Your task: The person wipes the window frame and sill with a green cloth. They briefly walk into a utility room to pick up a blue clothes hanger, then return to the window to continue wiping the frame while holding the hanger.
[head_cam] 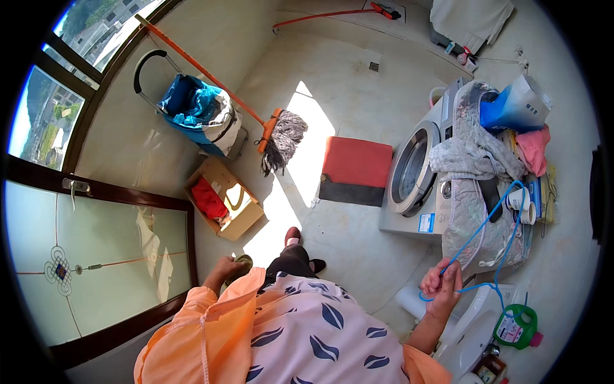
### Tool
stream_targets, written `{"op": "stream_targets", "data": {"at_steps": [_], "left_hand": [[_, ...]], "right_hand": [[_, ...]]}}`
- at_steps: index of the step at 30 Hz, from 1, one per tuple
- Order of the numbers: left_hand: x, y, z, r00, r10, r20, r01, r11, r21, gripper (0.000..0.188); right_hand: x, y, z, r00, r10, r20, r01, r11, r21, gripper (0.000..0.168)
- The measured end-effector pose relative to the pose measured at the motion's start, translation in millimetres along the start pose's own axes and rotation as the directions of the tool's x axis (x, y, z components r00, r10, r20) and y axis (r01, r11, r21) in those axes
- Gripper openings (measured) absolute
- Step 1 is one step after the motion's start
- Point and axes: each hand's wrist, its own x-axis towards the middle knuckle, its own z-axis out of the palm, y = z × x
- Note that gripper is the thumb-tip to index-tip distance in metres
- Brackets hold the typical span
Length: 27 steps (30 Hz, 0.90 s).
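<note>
My right hand (441, 286), at the lower right, is closed around a blue clothes hanger (499, 284), whose long loop reaches up over the front of the quilted cover. At the lower left, my left hand (228, 269) grips a dark green item (241, 267), perhaps cloth; its kind cannot be told. Beyond my right hand stands a front-loading washing machine (416, 168) with a grey quilted cover (463, 211) over its top. A green detergent bottle (518, 327) is just below the hanger's lower part.
A cardboard box (244, 221) with red cloth, a blue-lined trolley bag (206, 115) and a string mop (283, 139) stand ahead on the left. A red and black mat (357, 165) lies before the washer. A glazed door (110, 249) is at left, a white washbasin (472, 331) at lower right.
</note>
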Motion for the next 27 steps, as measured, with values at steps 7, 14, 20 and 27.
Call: {"op": "stream_targets", "data": {"at_steps": [7, 14, 20, 27], "left_hand": [[-8.4, -48.4, -10.9, 0.999, 0.042, -0.003, -0.041, 0.969, -0.244, 0.038], [-49.5, 32.1, -42.1, 1.000, 0.016, 0.026, 0.003, 0.811, -0.586, 0.033], [-74.0, -34.4, -4.2, 0.982, -0.059, -0.178, -0.095, 0.663, -0.743, 0.027], [-232.4, -89.0, 137.9, 0.820, -0.551, -0.155, -0.019, 0.244, -0.970, 0.026]], "right_hand": [[26.2, 37.7, 49.5, 0.986, 0.167, 0.008, -0.163, 0.969, -0.188, 0.036], [48.6, 72.6, 91.3, 0.897, 0.430, 0.104, -0.377, 0.865, -0.331, 0.037], [83.4, 178.2, 81.1, 0.723, 0.661, 0.200, -0.311, 0.570, -0.761, 0.031], [185.9, 338.4, -35.1, 0.428, 0.657, 0.621, 0.378, 0.494, -0.783, 0.022]]}}
